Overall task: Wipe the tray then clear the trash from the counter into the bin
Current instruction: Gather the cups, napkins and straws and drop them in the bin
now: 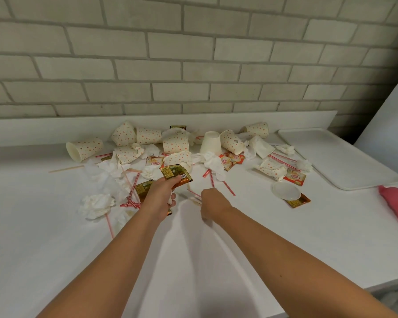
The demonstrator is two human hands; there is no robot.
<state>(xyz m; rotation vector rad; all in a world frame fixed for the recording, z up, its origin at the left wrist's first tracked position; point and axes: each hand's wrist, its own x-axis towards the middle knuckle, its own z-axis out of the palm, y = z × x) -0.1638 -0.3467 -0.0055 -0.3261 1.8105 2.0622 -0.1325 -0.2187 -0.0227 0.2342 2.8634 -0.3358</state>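
Barely into trash phase. Gripping gold sachet (176, 176) w/ left hand (162, 195); reaching right hand (213, 203), fingers curled, at straws (194, 193), can't tell if holding any. Prob. done w/ tray (342, 161), far right on desk (55, 249), pink cloth (395, 203) beside. Leaves cups (175, 143), napkins (97, 204) everywhere; no bin seen.

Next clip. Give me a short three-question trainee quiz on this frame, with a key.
1. True or false: the left hand is empty.
2. The plain white cup stands: A upright, B upside down, C crushed flat.
3. On which side of the counter does the tray lie?
Key: 1 false, it holds a gold sachet; 2 B; 3 the right.
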